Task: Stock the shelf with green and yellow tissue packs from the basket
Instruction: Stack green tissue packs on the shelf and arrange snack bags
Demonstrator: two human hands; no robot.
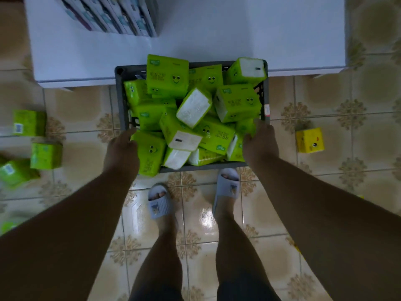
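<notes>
The basket [121, 101], a grey crate heaped past its rim with green packs [237, 103], is held up in front of the person, its far end over the front edge of the white shelf [217, 35] and its near end above the slippers [160, 203]. The left hand [120, 152] clasps the near left corner and the right hand [259, 144] the near right side, fingers curled over the rim and pressed together; the frame is blurred, so I cannot tell how far the fingertips hook inside. One pack at the near left corner hangs over the edge beside the left hand, and another at the far right sits tipped on the rim. Either could slide off if the basket tilts or bumps the shelf as it is set down, since the load is loose and piled high. Several green packs [46, 155] already lie on the tiled floor [325, 192] to the left, and a yellow pack [309, 140] lies to the right, close enough to be trodden on. Boxes [112, 14] stand in a row at the back left of the shelf, well apart from the basket.
</notes>
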